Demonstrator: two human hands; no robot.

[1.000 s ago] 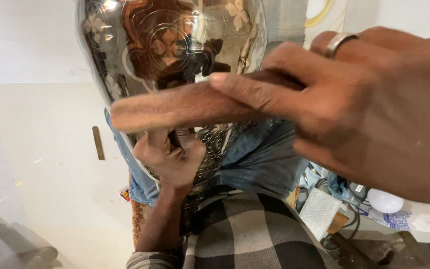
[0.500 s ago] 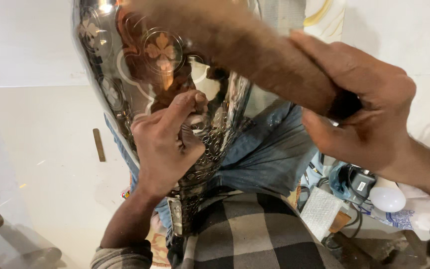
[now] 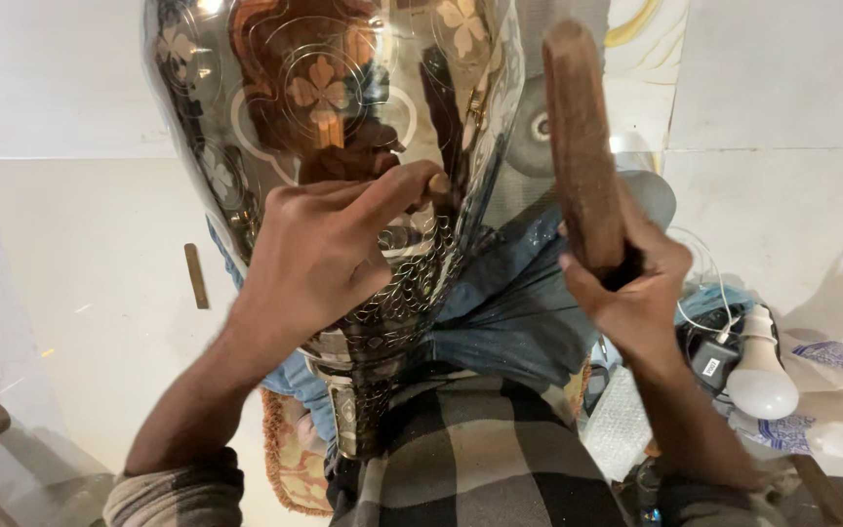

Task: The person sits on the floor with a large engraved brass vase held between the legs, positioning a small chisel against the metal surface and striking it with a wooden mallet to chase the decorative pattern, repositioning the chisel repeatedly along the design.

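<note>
Lying at the far left of the frame, a small brown stick (image 3: pixel 195 276) rests on the pale floor (image 3: pixel 70 293), well apart from the work. Right of it, the left hand (image 3: pixel 319 259) presses against a large shiny engraved metal vessel (image 3: pixel 334 117) that fills the upper middle of the frame; its grip is pressed together, thumb and forefinger pinching a small chisel-like tool (image 3: pixel 438 183) whose tip meets the vessel's patterned surface. The vessel stands upright between the person's knees, its narrow base (image 3: pixel 353 410) reaching down to the lower middle, against blue jeans (image 3: pixel 509 312) and a checked grey shirt (image 3: pixel 480 459). Further right, the right hand (image 3: pixel 626 283) has its grip closed tightly around the lower end of a thick wooden mallet handle (image 3: pixel 582 137), which stands nearly upright, just beside the vessel's right edge and not touching it. At the lower right, a white light bulb (image 3: pixel 761 376) lies near a black plug (image 3: pixel 709 361) and crumpled plastic bags (image 3: pixel 831 400).
</note>
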